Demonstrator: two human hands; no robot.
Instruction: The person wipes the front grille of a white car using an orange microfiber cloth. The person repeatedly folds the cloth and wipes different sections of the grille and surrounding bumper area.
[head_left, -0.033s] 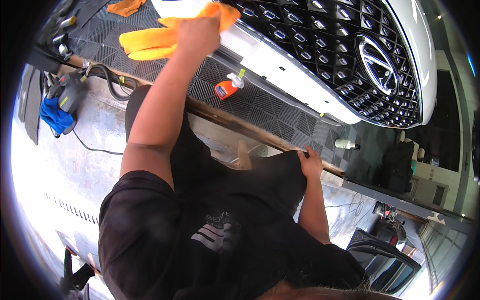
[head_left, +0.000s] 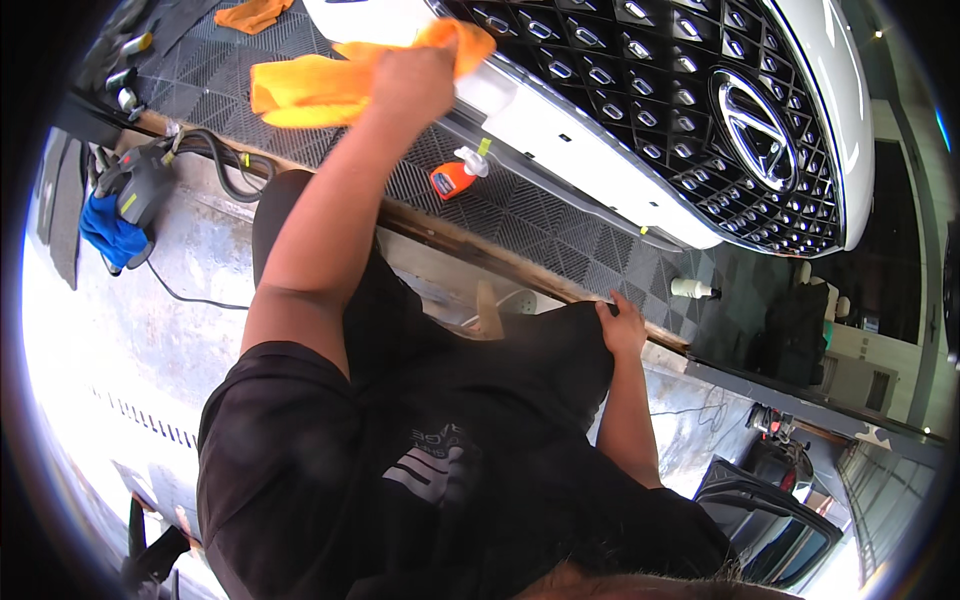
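My left hand (head_left: pixel 412 85) is closed around an orange cloth (head_left: pixel 305 92), its loose end hanging out to the left. Part of the cloth lies against the white front bumper (head_left: pixel 575 148) of a car, beside the black grille (head_left: pixel 620 75) with chrome accents. My fingers are partly hidden by the back of the hand. On my knee (head_left: pixel 565 335), in black trousers, rests my right hand (head_left: pixel 624 330), holding nothing, with its fingers stretched out. Below the bumper an orange spray bottle (head_left: pixel 452 180) with a white head stands on the tiled floor.
Farther right on the dark floor tiles (head_left: pixel 590 225) is a white bottle (head_left: pixel 689 289). Another orange cloth (head_left: pixel 252 14) lies at the far left. A grey machine (head_left: pixel 150 185) with a blue cloth (head_left: pixel 110 232) and a black hose (head_left: pixel 215 150) sits near the wooden floor edge (head_left: pixel 430 230).
My left hand has shifted slightly right and nearer to me along the bumper, carrying the orange cloth with it. My right hand stays on the knee.
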